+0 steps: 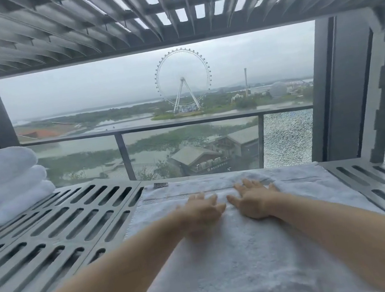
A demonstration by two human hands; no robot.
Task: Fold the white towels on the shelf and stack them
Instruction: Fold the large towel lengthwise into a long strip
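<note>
Two hands, left and right, press nubby towel.

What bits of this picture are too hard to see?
All in the head view:
- Spread towel: its near end is cut off by the bottom edge.
- Folded stack: the left edge cuts it, so no full count.
- Label on the towel: too small to read.
- Left hand: fingers blurred.

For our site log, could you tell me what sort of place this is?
Probably a high-rise hotel: grey slotted plastic shelf, stacked folded white towels, glass balcony railing above a white Ferris wheel.
</note>
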